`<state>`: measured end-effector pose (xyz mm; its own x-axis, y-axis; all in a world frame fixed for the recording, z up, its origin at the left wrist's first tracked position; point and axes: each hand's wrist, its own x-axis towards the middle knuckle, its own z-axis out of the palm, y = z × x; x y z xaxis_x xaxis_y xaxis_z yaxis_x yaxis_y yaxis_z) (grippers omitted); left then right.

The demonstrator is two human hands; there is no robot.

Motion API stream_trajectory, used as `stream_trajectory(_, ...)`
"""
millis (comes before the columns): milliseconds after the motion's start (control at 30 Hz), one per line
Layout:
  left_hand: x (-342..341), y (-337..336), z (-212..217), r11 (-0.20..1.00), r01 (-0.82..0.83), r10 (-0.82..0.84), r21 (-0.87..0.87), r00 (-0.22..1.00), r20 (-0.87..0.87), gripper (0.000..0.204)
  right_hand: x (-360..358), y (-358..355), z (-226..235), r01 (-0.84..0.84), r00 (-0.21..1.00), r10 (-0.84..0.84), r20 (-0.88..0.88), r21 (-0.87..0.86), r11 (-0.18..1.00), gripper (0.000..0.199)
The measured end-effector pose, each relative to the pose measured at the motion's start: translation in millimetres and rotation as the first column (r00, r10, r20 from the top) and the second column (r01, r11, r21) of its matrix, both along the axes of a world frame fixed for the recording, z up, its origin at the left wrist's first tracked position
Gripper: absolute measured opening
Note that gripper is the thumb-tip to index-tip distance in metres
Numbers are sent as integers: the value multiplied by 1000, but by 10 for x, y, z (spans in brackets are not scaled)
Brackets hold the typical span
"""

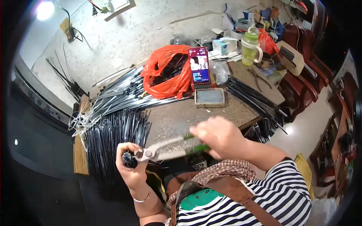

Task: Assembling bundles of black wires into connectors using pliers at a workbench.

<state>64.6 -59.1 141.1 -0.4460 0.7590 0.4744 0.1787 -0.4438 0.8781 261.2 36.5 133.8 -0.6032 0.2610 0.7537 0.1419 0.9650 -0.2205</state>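
My right hand point(218, 136) is closed round the green grips of long-handled pliers point(169, 149) with pale metal arms. Their two arms stand somewhat apart at the grip end. The jaw end reaches left to my left hand point(130, 171), whose fingers curl round a small black knobbed part point(129, 159). Jaws and black part meet there, but fingers partly hide the contact. Left of that hand hangs a dense row of thin black rods point(113, 139) over the table edge.
On the table point(169, 120) are a red plastic bag point(166, 88) of dark parts, a propped phone point(199, 67), a box of thin pins point(210, 96), silvery rods point(117, 90) and a black rod bundle point(252, 98). A green-lidded bottle point(249, 49) stands behind at right.
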Motion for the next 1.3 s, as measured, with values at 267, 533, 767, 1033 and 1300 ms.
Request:
stream_trajectory(267,-287,-171,54,960,259,-269,-106,958,-98,19,-315,-530,-198,-55,877,427,222,-836,546,40)
stream_trajectory(533,-418,-588,24,938,347,-348,17,938,4,26,-324,-930,-108,44,804,527,-275,-857,-514,17)
stream_trajectory(767,-467,-519,100,957,240,-281,-162,905,-318,31,-446,-708,-176,-25,977,127,173,-493,870,42)
stream_trajectory(1033,-408,-458,-26,965,256,-263,-66,950,-168,39,-462,-1002,-355,23,825,559,83,-993,113,31)
stream_trajectory(1300,-382,-573,15,981,186,-192,-52,968,-164,27,-525,-997,-158,-43,768,606,-206,-961,-273,36)
